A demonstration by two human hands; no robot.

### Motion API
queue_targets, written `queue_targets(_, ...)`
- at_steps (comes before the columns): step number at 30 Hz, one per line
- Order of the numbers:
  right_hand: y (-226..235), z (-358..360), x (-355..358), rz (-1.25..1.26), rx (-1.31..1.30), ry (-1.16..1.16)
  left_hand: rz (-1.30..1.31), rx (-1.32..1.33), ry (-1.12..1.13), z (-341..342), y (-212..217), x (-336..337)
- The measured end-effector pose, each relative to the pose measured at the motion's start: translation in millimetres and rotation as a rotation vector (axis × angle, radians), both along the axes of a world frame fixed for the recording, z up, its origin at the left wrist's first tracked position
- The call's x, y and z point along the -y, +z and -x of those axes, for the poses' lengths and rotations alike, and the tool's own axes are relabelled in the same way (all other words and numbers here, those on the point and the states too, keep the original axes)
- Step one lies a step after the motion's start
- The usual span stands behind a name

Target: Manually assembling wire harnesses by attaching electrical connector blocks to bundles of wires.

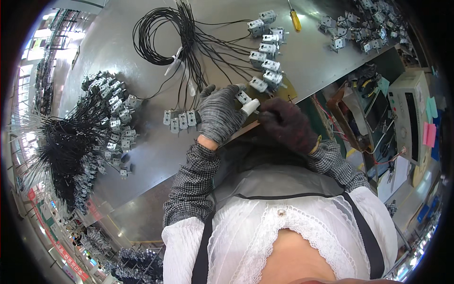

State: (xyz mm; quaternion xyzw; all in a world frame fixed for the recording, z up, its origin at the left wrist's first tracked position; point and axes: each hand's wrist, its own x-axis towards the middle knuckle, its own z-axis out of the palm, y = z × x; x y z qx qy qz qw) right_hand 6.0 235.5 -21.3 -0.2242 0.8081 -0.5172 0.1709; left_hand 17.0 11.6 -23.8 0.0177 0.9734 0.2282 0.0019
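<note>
My left hand [220,113], in a grey knit glove, is closed at the table edge on a small silver box-shaped metal part [243,97]. A white wrapped tip, which looks like its thumb, lies against that part. Just to the right, my right hand [287,124] wears a dark maroon glove and has its fingers curled; whatever they hold is hidden. Beyond my hands, several similar metal parts [272,65] lie in a row, joined to a coil of black wire [158,35]. A few more wired parts [183,120] rest left of my left hand.
A large bundle of wired metal parts [111,111] hangs over the table's left side. Loose metal parts [364,28] are heaped at the far right, near a yellow-handled screwdriver [295,21]. A beige control box [410,118] and an open brown tray [347,118] stand to the right.
</note>
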Motion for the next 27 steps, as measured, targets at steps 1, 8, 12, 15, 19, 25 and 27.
queue_targets(1, -6, -3, 3, 0.000, 0.001, -0.001, 0.000, 0.001, -0.001, 1, 1, -1)
queue_targets(8, -25, -16, 4, 0.297, 0.465, -0.051, -0.016, -0.001, 0.000, -4, 7, -2)
queue_targets(12, -40, -22, 2, 0.242, 0.391, -0.101, -0.010, -0.090, -0.037, -6, 8, -3)
queue_targets(15, -35, -25, 5, 0.056, 0.131, -0.095, -0.006, -0.055, -0.021, -5, 7, -5)
queue_targets(19, -26, -18, 3, 0.345, 0.843, -0.087, 0.021, -0.073, 0.002, -6, 2, -7)
queue_targets(25, -17, -17, 4, 0.102, 0.283, -0.074, 0.012, -0.077, 0.014, -5, 2, -7)
queue_targets(27, -9, -10, 2, 0.309, 0.900, -0.096, -0.011, -0.087, 0.025, -5, 0, -7)
